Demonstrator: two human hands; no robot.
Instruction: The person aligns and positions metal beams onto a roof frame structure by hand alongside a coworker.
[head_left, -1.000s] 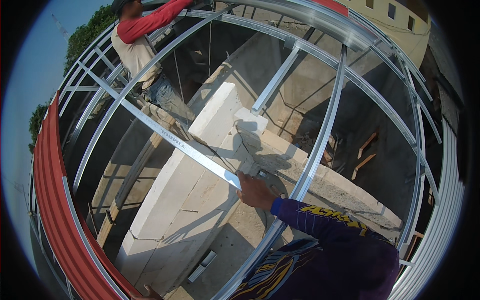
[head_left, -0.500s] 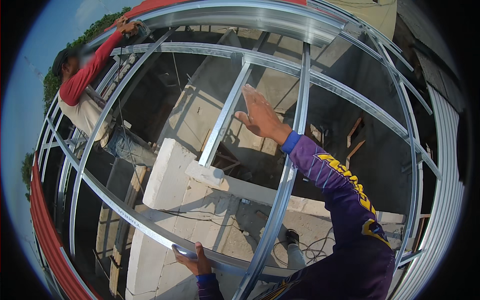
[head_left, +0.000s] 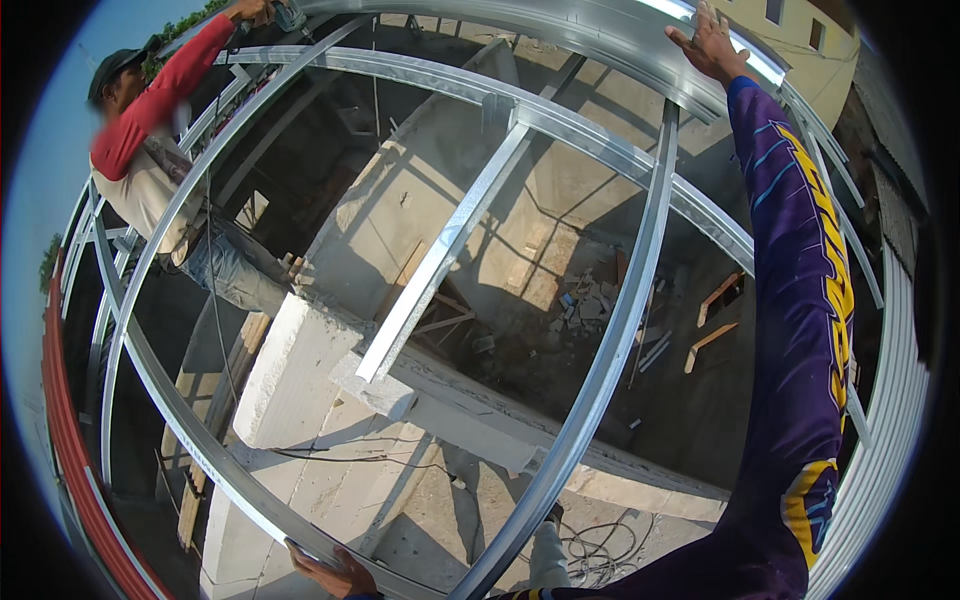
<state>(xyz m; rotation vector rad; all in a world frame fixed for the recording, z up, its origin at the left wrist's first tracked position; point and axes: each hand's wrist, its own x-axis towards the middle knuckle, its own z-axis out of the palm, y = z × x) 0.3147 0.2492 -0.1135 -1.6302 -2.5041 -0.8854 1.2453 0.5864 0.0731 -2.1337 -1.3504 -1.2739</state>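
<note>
At the bottom, my left hand (head_left: 335, 574) grips the near steel channel (head_left: 215, 478), a curved-looking silver roof member running from the left down to the lower edge. My right arm reaches far to the upper right. There my right hand (head_left: 712, 48), fingers stretched and apart, lies against the right end of a wide shiny metal sheet (head_left: 590, 40) across the top of the frame. Between my hands, another long steel channel (head_left: 610, 370) runs from near to far. A shorter crosspiece (head_left: 445, 245) rests its near end at a light block wall.
A co-worker (head_left: 150, 160) in red sleeves at the upper left holds a power drill (head_left: 290, 16) to the frame. Below is a deep room with rubble (head_left: 585, 300). A white block wall (head_left: 295, 370) stands under the frame. Cable (head_left: 605, 550) coils near my foot. Corrugated sheets lie far right.
My right hand has moved from above the frame's middle to the far upper right, onto the metal sheet. My left hand stays on the near channel. The whole view has shifted.
</note>
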